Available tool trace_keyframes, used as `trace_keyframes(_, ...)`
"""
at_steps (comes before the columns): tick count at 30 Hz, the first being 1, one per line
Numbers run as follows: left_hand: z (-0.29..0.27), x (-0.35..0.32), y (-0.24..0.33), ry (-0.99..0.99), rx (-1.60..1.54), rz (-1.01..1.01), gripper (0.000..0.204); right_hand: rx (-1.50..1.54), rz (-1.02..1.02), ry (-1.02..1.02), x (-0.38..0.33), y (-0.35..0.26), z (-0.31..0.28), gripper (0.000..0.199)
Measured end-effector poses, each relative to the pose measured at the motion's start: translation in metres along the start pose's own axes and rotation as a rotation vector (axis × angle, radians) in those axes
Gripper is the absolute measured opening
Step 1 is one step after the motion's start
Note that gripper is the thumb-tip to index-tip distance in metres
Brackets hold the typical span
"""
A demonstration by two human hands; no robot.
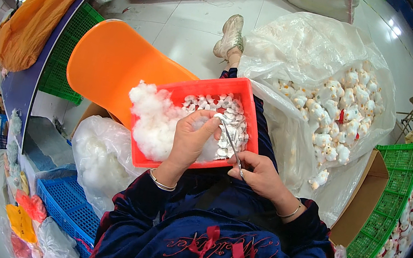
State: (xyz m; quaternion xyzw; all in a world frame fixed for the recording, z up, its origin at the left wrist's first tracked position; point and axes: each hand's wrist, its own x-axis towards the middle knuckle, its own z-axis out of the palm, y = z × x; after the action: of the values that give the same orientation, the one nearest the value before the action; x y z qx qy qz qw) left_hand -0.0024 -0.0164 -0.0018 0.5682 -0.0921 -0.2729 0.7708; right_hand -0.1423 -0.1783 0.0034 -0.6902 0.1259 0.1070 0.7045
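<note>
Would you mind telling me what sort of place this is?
Probably a small toy-stuffing workshop: a red tray of stuffing and small white toy pieces, a clear bag of finished plush toys, and green crates around.

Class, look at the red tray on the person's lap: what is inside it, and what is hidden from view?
The red tray holds white stuffing on its left and small white pieces on its right. The left hand covers the tray's middle, so what lies beneath it cannot be seen.

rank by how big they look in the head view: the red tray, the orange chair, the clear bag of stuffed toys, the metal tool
1. clear bag of stuffed toys
2. orange chair
3. red tray, though it sits nearer the camera, so its place against the chair is unsure
4. metal tool, held in the right hand
</note>
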Motion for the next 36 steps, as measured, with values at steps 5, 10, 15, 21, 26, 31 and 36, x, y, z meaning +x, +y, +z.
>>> trace_keyframes(5, -0.009, 0.002, 0.008, -0.084, 0.197, -0.015, 0.012, -0.528, -0.356, 0.167, 0.007, 0.009, -0.014, 0.033)
trace_keyframes(10, -0.023, 0.006, 0.021, -0.172, 0.485, -0.068, 0.01, -0.984, -0.333, 0.227, -0.002, -0.013, -0.029, 0.035)
trace_keyframes(15, -0.026, 0.009, 0.025, -0.211, 0.426, -0.14, 0.008, -0.906, -0.335, 0.177, -0.001, -0.01, -0.03, 0.037)
trace_keyframes(21, -0.026, 0.005, 0.02, -0.179, 0.302, -0.168, 0.008, -0.698, -0.298, 0.096, 0.0, -0.007, -0.024, 0.039)
trace_keyframes(26, -0.026, 0.006, 0.022, -0.158, 0.365, -0.1, 0.008, -0.782, -0.336, 0.117, -0.001, -0.009, -0.027, 0.037)
trace_keyframes(31, -0.015, 0.002, 0.004, 0.004, 0.002, -0.048, 0.012, -0.273, -0.086, -0.013, -0.002, -0.009, -0.006, 0.028)
trace_keyframes(36, 0.004, -0.007, -0.019, 0.056, -0.211, -0.087, 0.014, -0.07, -0.054, 0.022, 0.001, -0.009, 0.011, 0.024)
